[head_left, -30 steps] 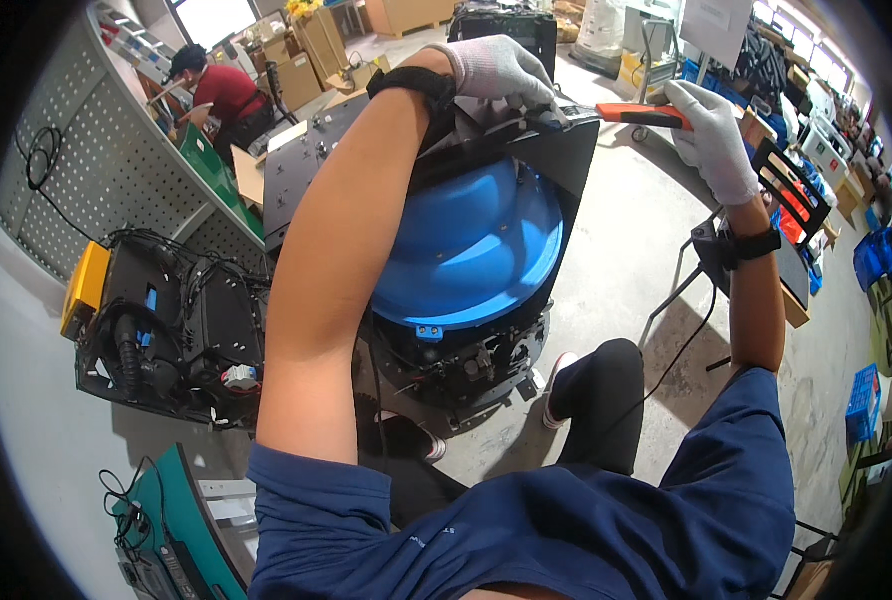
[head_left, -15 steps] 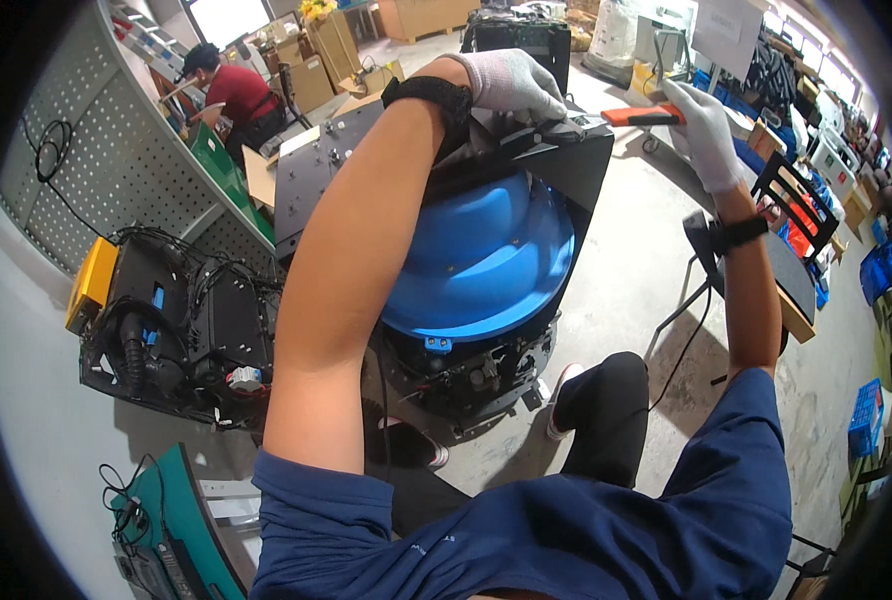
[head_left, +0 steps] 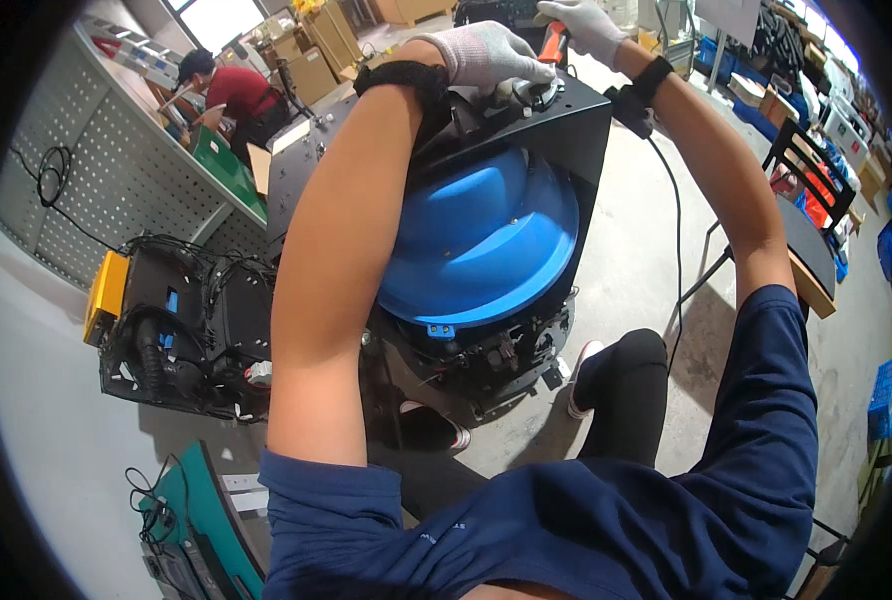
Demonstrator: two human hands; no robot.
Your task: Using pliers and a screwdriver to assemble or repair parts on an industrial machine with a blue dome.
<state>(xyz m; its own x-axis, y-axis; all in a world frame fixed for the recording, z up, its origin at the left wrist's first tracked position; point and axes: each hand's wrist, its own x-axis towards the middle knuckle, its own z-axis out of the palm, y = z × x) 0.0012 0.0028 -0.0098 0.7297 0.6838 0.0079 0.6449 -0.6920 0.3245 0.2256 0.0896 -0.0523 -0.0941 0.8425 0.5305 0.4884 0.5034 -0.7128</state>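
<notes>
My right hand (head_left: 592, 32), in a white work glove, grips the orange handle of a wrench-like hand tool (head_left: 554, 44). Its metal head lies on the top edge of a black machine housing (head_left: 591, 108); the exact jaw shape is unclear. Beside that head, my gloved left hand (head_left: 486, 55) rests on the housing with fingers bent and pinched together. What lies between those fingertips cannot be made out. Below, a large blue rounded shell (head_left: 476, 240) fills the opening of the machine. My left forearm hides part of the shell and the housing.
At left lies an open black unit with wiring (head_left: 181, 330) and a yellow block (head_left: 106, 297). A perforated grey panel (head_left: 76, 150) rises behind it. A black chair (head_left: 811, 215) stands at right. A cable hangs from my right wrist strap. A person in red (head_left: 238, 95) crouches far left.
My right hand has swung up and to the left, turning the orange handle from pointing right to pointing away from me. My left hand stays at the same spot on the housing.
</notes>
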